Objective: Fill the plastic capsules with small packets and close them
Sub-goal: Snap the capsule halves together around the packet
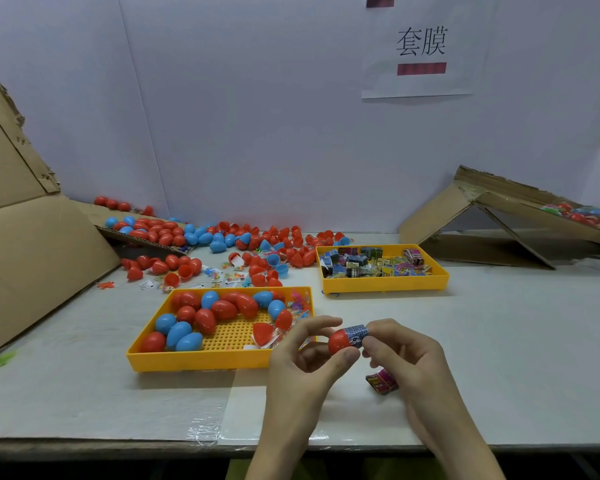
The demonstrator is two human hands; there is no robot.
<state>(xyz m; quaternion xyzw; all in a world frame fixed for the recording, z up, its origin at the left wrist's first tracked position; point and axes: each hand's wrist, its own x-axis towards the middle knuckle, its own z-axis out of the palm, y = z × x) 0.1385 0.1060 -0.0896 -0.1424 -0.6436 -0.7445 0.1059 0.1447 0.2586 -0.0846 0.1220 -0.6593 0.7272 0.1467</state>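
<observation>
we see our two hands nearest to us, raised just above the front of the table (499,341). our left hand (305,358) pinches a red capsule half (338,341) between curled fingers and thumb, with its open end turned to the right. our right hand (406,355) pinches a blue packet (355,332) with thumb and forefinger, and the packet's left end sits in the mouth of the capsule half. a pink packet (381,381) shows just under the right hand; we cannot tell whether the lower fingers hold it or it lies on the table.

just left of the hands stands the near yellow tray (201,362), holding closed red and blue capsules, a few open halves and small clear bags. behind and to the right, the far yellow tray (385,284) is filled with printed packets. loose capsules (257,237), red and blue, are scattered along the back of the table. a cardboard sheet (32,254) leans at the left, and a cardboard box (440,216) lies tilted at the right with more capsules in it. a paper sign (421,46) hangs on the white wall.
</observation>
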